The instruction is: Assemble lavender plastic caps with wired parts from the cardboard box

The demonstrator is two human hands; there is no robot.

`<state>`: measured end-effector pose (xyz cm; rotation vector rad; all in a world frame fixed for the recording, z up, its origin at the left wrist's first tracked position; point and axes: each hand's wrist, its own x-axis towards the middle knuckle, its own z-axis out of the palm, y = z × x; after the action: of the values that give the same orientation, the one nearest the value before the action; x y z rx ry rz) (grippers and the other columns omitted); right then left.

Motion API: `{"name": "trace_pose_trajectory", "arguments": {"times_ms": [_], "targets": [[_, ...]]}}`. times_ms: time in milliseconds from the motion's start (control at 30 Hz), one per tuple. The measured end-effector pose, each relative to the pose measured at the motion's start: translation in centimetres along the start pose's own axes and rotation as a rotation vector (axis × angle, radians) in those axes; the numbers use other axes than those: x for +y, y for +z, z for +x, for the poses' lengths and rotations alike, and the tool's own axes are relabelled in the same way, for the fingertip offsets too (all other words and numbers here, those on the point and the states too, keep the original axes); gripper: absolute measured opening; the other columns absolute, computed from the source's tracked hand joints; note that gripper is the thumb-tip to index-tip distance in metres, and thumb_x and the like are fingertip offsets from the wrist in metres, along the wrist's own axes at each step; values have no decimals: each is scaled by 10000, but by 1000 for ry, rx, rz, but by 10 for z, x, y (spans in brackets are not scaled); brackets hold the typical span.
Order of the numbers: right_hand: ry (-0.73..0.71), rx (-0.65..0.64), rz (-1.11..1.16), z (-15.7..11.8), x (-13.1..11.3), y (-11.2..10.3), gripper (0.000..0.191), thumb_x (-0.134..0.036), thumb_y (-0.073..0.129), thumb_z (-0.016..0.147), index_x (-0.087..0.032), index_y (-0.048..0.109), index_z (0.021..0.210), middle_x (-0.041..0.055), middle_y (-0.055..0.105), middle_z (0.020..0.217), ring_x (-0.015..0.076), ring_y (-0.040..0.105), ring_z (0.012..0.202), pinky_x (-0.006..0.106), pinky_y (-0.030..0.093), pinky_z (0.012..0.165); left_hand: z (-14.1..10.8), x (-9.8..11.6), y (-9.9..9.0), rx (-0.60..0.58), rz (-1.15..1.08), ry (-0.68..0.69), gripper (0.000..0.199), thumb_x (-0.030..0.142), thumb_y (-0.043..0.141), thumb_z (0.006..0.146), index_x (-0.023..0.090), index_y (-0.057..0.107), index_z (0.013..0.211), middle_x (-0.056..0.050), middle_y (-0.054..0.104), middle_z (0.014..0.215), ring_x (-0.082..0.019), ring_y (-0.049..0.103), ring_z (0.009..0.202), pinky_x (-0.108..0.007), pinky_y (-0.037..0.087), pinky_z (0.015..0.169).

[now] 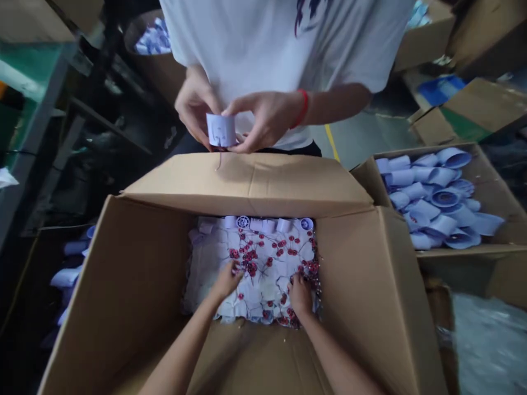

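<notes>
Both of my hands reach down into a deep cardboard box (148, 291). My left hand (227, 281) is closed in a pinch at a small red round part with thin dark wires, beside a cluster of such red wired parts (250, 267). Further right, my right hand (300, 295) has its fingers curled down at another heap of red wired parts (310, 269); what lies between them is hidden. Under the red parts is a layer of white pieces (209, 258). White cylindrical pieces (267, 225) line the far side of this layer.
Across the box, a co-worker's hands (263, 112) hold a white cylindrical piece (221, 130) with a wire hanging from it, above the far flap (255, 178). At right stands an open carton (489, 241) with several white cylinders. A round bin (135, 33) of white pieces stands behind.
</notes>
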<state>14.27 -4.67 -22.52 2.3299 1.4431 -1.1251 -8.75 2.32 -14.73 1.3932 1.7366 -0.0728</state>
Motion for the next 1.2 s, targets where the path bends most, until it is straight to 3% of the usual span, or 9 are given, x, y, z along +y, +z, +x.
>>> {"name": "trace_pose_trajectory", "arguments": {"times_ms": [200, 333, 467, 633, 833, 967, 1033, 1133, 1200], "targets": [[41, 2, -25, 2, 6, 6, 316, -199, 444, 879, -120, 544, 1168, 170, 639, 1095, 247, 643, 932, 301, 433, 715, 111, 24, -12, 349, 29, -20, 462, 97, 529, 737, 118, 461, 1193, -214, 402, 1332, -332, 349, 1273, -443, 333, 999], [39, 28, 26, 6, 7, 4, 275, -136, 463, 833, -105, 599, 1069, 183, 667, 989, 279, 652, 887, 334, 432, 710, 131, 20, -19, 465, 20, -78, 393, 74, 586, 677, 126, 527, 1062, -235, 400, 1285, -398, 358, 1220, -487, 348, 940], [-7, 98, 177, 3, 5, -2, 220, -140, 493, 782, -149, 627, 956, 170, 631, 1065, 269, 602, 995, 333, 420, 848, 123, 7, -31, 519, -28, -144, 143, 136, 539, 727, 109, 529, 866, -167, 520, 993, -345, 469, 1058, -473, 370, 887], [-57, 188, 467, -10, -13, -29, 101, -281, 478, 777, -206, 546, 769, 98, 638, 845, 233, 582, 858, 339, 437, 830, 67, 10, -55, 443, -132, -3, 158, 279, 580, 697, 188, 452, 683, -7, 483, 735, -209, 528, 833, -351, 425, 797], [-95, 213, 819, -44, -47, -97, 293, -503, 500, 721, -212, 491, 757, 13, 594, 662, 170, 567, 616, 286, 460, 595, -48, 36, -67, 421, -358, 146, 292, 396, 632, 625, 219, 420, 718, 15, 470, 761, -163, 502, 723, -288, 452, 680], [-144, 35, 1294, -82, -68, -152, 414, -469, 674, 646, -198, 586, 946, -6, 623, 740, 139, 575, 641, 266, 474, 618, -121, 52, -58, 141, -739, 217, 460, 425, 652, 610, 217, 489, 986, -10, 546, 893, -171, 536, 775, -282, 453, 687], [-147, -127, 1503, -106, -77, -175, 457, -405, 789, 554, -196, 630, 927, -16, 624, 731, 123, 571, 648, 258, 480, 659, -149, 60, -51, -102, -870, 279, 507, 416, 653, 623, 241, 517, 1079, -17, 577, 925, -174, 545, 770, -288, 447, 687], [-184, -260, 1568, -141, -87, -197, 465, -388, 847, 496, -193, 649, 869, -9, 642, 754, 115, 573, 642, 257, 485, 669, -179, 76, -44, -395, -1088, 366, 663, 432, 683, 598, 305, 513, 1226, -38, 619, 1015, -197, 570, 781, -320, 452, 693], [-264, -288, 1533, -163, -93, -204, 436, -401, 850, 498, -190, 639, 817, -2, 650, 766, 111, 563, 617, 253, 473, 634, -189, 86, -45, -416, -1208, 426, 783, 490, 721, 536, 318, 512, 1272, -73, 580, 1196, -237, 584, 843, -336, 458, 690]]}}
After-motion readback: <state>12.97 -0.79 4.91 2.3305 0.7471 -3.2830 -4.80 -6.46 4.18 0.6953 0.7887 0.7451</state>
